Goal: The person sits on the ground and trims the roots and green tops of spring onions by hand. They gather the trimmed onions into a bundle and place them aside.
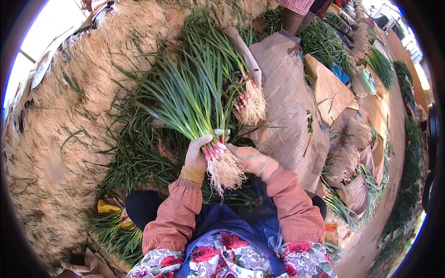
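A thick bunch of spring onions (185, 99) with long green leaves, pinkish bulbs and pale stringy roots is gripped in my gloved left hand (197, 155). The fingers wrap round the stalks just above the bulbs, and the roots hang toward me. My gloved right hand (252, 160) is at the right side of the bulbs, its fingers curled together; slight blur hides what they hold, if anything. Beyond my right hand lies another bunch of spring onions (250, 104), with a brown curved strip (243, 53) across its leaves.
Loose green leaves (139, 162) are strewn under my hands. Rows of bunches with roots upward (51, 143) fill the left side. A brown sheet (287, 97) spreads at the right, with more bunches (352, 157) beyond it. Another person's leg (294, 21) shows at the far edge.
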`<state>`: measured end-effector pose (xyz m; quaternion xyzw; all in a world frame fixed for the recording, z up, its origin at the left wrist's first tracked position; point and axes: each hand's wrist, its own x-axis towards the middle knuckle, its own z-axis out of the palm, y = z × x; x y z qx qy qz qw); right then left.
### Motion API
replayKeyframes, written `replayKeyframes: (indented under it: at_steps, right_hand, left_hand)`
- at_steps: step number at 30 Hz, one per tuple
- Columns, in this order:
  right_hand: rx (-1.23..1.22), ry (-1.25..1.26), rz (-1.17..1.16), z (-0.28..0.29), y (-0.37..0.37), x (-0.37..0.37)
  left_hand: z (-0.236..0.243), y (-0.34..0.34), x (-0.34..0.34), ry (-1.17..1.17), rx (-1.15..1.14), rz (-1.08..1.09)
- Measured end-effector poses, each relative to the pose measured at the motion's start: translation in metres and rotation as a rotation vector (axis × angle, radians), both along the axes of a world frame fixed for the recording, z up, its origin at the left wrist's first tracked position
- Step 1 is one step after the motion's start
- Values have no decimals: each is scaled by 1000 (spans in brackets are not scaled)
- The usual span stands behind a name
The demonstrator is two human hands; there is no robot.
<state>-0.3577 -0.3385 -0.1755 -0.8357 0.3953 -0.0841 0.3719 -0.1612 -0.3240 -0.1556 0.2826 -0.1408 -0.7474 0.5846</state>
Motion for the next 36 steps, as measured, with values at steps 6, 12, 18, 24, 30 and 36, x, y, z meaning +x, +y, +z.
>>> replayKeyframes:
  at_steps: [6, 12, 18, 24, 30, 36]
  right_hand:
    - [4, 18, -538, 50, -50, 24]
    - [25, 44, -559, 18, -52, 51]
    - [723, -789, -875, 10, -42, 44]
    - [712, -951, -933, 4, -27, 61]
    - [1027, -1552, -732, 3, -8, 58]
    - [1001, -1730, -1018, 13, -50, 53]
  left_hand:
    - [11, 8, -11, -119, 80, 39]
    - [-10, 16, -14, -171, 135, 116]
    - [12, 26, -23, -181, 109, 97]
    - [-2, 22, 2, -172, 92, -92]
    - [-9, 31, -4, -52, 137, 13]
    - [21, 52, -10, 226, 155, 47]
